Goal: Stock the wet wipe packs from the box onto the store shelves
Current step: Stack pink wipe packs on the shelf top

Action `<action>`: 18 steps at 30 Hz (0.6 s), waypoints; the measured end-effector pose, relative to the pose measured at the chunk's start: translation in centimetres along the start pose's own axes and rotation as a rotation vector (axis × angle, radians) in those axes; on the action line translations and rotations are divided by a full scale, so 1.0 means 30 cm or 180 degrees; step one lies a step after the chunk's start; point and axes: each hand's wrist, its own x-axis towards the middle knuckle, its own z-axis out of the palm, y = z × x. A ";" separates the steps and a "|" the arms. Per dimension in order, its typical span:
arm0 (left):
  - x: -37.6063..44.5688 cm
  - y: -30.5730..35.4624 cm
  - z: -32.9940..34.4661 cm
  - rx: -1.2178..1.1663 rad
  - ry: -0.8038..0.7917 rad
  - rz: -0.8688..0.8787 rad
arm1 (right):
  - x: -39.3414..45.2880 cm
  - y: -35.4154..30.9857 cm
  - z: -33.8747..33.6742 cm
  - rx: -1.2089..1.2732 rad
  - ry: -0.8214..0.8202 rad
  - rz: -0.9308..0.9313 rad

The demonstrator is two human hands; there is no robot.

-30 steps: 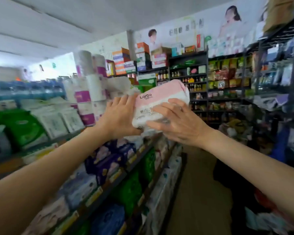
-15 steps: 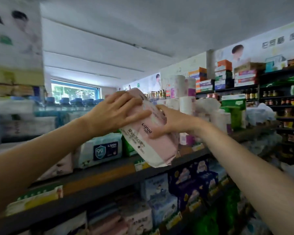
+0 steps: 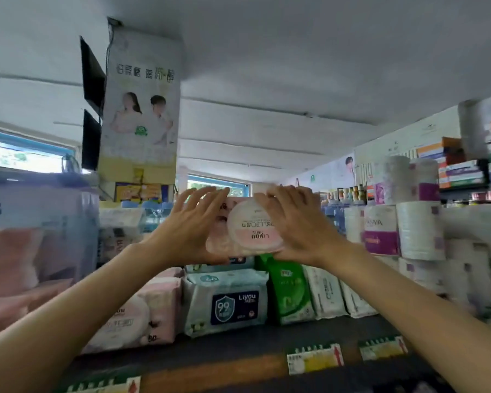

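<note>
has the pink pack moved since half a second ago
Yes. The pink pack, held between the left hand and right hand, has turned from tilted to level and now sits above the blue pack on the shelf.

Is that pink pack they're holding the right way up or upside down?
Upside down. On the pink pack the Liyou brand print reads inverted, unlike the upright print on the blue pack shelved below.

white ceiling (image 3: 295,52), bright window (image 3: 20,156)

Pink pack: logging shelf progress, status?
Both hands, left and right, grip the pink pack. Held above blue pack, label upside down. Path clear.
</note>
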 end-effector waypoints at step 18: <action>-0.099 -0.147 -0.047 0.0503 0.0642 -0.1253 | 0.296 -0.187 0.097 0.0867 0.1047 0.0209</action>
